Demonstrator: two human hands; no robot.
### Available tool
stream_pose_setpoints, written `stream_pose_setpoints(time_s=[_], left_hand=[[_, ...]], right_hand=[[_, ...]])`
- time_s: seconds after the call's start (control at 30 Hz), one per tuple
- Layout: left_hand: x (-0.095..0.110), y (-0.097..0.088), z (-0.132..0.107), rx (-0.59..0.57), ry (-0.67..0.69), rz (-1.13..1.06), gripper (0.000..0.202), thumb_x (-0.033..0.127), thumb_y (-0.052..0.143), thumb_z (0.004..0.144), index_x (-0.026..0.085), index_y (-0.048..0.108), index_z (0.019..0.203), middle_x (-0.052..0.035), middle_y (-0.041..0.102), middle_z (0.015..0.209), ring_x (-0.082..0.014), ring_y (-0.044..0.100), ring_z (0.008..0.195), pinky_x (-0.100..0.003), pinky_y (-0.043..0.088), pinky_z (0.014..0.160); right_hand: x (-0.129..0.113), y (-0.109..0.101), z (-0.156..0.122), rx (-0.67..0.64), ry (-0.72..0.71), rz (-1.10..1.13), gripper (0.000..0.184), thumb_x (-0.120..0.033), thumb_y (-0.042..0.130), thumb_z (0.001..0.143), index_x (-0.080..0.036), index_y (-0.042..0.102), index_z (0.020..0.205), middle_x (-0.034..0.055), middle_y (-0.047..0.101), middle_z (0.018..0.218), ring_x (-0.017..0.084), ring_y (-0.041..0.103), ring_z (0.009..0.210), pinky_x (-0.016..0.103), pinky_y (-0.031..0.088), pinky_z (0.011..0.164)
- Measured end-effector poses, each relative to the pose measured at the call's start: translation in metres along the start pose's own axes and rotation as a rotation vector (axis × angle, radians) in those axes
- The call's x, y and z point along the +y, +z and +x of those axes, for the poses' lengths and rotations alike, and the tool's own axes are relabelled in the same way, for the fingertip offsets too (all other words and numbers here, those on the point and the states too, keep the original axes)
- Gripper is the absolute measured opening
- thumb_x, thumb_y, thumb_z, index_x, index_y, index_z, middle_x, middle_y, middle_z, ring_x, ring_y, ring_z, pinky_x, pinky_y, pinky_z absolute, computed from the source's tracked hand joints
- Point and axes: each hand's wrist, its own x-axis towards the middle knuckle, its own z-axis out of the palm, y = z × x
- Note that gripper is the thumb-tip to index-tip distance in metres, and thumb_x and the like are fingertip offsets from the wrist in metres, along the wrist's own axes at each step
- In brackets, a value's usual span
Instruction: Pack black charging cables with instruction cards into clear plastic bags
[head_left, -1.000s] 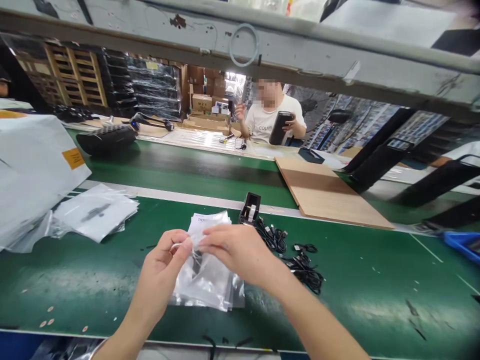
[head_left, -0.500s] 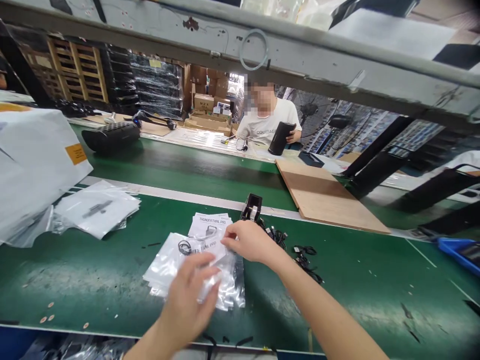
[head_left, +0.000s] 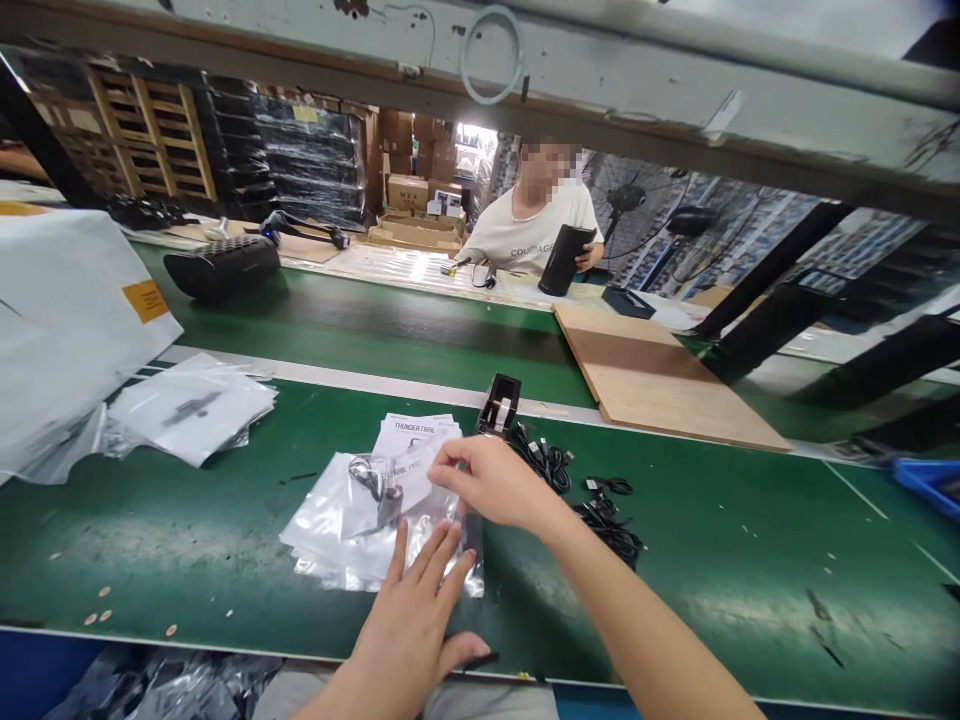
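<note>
My left hand [head_left: 409,620] lies palm down with fingers spread, its fingertips on the lower part of a stack of clear plastic bags [head_left: 319,525]. With thumb and fingers pinched, my right hand [head_left: 484,485] grips the right side of the top bag; the exact edge is partly hidden. Inside that bag show a printed leaflet [head_left: 412,485] and a coiled black cable [head_left: 362,475]. Behind it lie further leaflets [head_left: 412,428] headed "THUNDER TRAIL". A small black tape dispenser [head_left: 499,405] stands beyond my right hand, beside bundled black cables [head_left: 551,465].
Filled bags [head_left: 191,415] are piled at left by a large white sack [head_left: 67,330]. A wooden board [head_left: 667,380] lies across the green belt at right. Opposite, a person holds a black speaker [head_left: 562,262]. A blue bin [head_left: 926,485] sits far right.
My left hand has come down flat onto the bags, fingers spreading. The cable and leaflet now sit lower in the bag. My right hand keeps its pinch, and the view has shifted slightly.
</note>
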Motion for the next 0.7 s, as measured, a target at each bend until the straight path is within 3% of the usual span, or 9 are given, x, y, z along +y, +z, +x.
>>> stream_pose_setpoints(time_s=[0.1,0.17,0.27,0.37,0.43,0.5,0.53,0.6,0.7], left_hand=[[0.003,-0.004,-0.002,0.02,0.0,-0.046,0.058,0.054,0.051,0.075,0.021,0.045,0.122,-0.0155,0.044,0.133,-0.0359,0.039,0.121,-0.068,0.025,0.094],[0.005,-0.013,-0.007,0.092,-0.007,-0.163,0.043,0.041,0.051,0.08,0.022,0.048,0.118,-0.0132,0.047,0.131,-0.0332,0.042,0.12,-0.062,0.031,0.095],[0.001,-0.038,-0.018,0.344,-0.066,-0.445,0.022,0.016,0.047,0.082,0.027,0.053,0.099,-0.0068,0.059,0.111,-0.0234,0.052,0.108,-0.041,0.045,0.088],[-0.014,-0.065,-0.012,0.552,-0.243,-0.697,0.02,0.018,0.05,0.082,0.03,0.051,0.097,-0.0039,0.057,0.102,-0.0195,0.053,0.101,-0.034,0.046,0.084],[-0.029,-0.077,0.003,0.529,-0.369,-0.96,0.037,0.039,0.054,0.08,0.031,0.042,0.114,-0.0068,0.047,0.122,-0.0227,0.046,0.112,-0.038,0.042,0.09],[-0.041,-0.082,0.021,0.379,-0.393,-1.24,0.069,0.06,0.056,0.067,0.029,0.035,0.125,-0.0094,0.042,0.131,-0.0273,0.041,0.118,-0.041,0.039,0.093],[-0.046,-0.083,0.028,0.294,-0.39,-1.361,0.077,0.065,0.057,0.062,0.028,0.035,0.126,-0.0099,0.045,0.128,-0.0283,0.044,0.116,-0.041,0.041,0.091],[-0.05,-0.081,0.038,0.189,-0.427,-1.512,0.067,0.061,0.062,0.059,0.026,0.05,0.114,-0.0073,0.061,0.104,-0.0251,0.057,0.096,-0.035,0.047,0.079],[-0.047,-0.077,0.039,0.258,-0.558,-1.517,0.028,0.045,0.067,0.067,0.02,0.063,0.079,-0.0004,0.063,0.069,-0.0155,0.058,0.067,-0.025,0.046,0.061]], right_hand=[[-0.032,-0.031,0.006,0.017,-0.153,0.008,0.017,-0.026,0.048,0.083,-0.018,0.061,0.075,-0.0039,0.062,0.064,0.007,0.056,0.05,0.019,0.038,0.055],[-0.05,-0.049,0.007,-0.023,-0.244,-0.039,0.016,-0.026,0.049,0.083,-0.019,0.061,0.075,-0.0049,0.061,0.061,0.009,0.057,0.053,0.018,0.037,0.054],[-0.066,-0.068,0.003,-0.112,-0.297,-0.223,0.014,-0.021,0.053,0.08,-0.019,0.063,0.07,-0.0058,0.059,0.057,0.009,0.055,0.053,0.018,0.034,0.052],[-0.071,-0.076,-0.004,-0.192,-0.336,-0.354,0.012,-0.017,0.057,0.076,-0.019,0.065,0.067,-0.006,0.06,0.059,0.009,0.054,0.053,0.019,0.034,0.051],[-0.073,-0.08,-0.01,-0.272,-0.37,-0.324,0.01,-0.017,0.058,0.076,-0.021,0.066,0.071,-0.0061,0.061,0.062,0.009,0.056,0.057,0.019,0.036,0.054],[-0.074,-0.084,-0.016,-0.323,-0.388,-0.283,0.009,-0.018,0.058,0.076,-0.022,0.066,0.073,-0.0053,0.064,0.074,0.01,0.058,0.065,0.019,0.039,0.059],[-0.075,-0.086,-0.019,-0.328,-0.388,-0.278,0.009,-0.019,0.058,0.077,-0.023,0.066,0.073,-0.0047,0.064,0.085,0.01,0.059,0.07,0.019,0.041,0.062],[-0.074,-0.091,-0.027,-0.304,-0.375,-0.292,0.009,-0.019,0.059,0.077,-0.023,0.065,0.072,-0.0041,0.059,0.107,0.011,0.059,0.08,0.02,0.042,0.068],[-0.061,-0.095,-0.04,-0.22,-0.308,-0.27,0.011,-0.018,0.058,0.077,-0.025,0.065,0.073,-0.0038,0.053,0.116,0.015,0.056,0.094,0.023,0.043,0.074]])
